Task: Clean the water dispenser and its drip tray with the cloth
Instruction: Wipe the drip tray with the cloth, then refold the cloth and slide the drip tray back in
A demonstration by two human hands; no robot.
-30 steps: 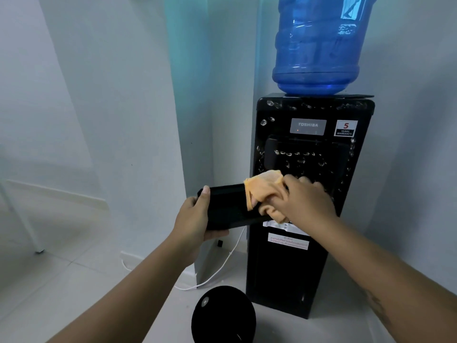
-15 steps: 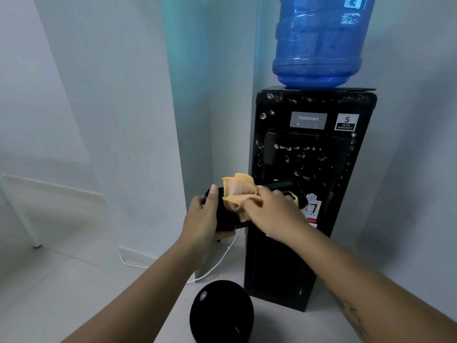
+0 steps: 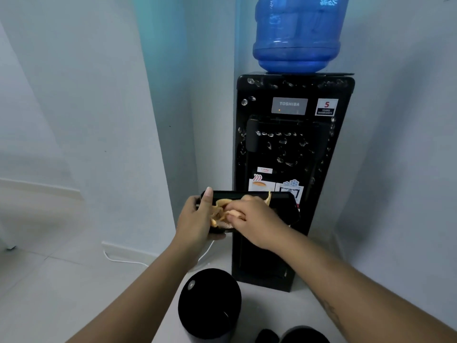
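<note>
Centre frame: left grip (image 3: 195, 219) clasps drip tray (image 3: 286, 206) end, right grip (image 3: 257, 221) bunches cloth (image 3: 220, 206) inside. I'd hold tray level, wipe into corners firmly.

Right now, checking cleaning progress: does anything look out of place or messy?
The drip tray is out of the dispenser, gripped by the left hand while the right hand holds the cloth in it. Also, droplets dot the dispenser's front.
</note>
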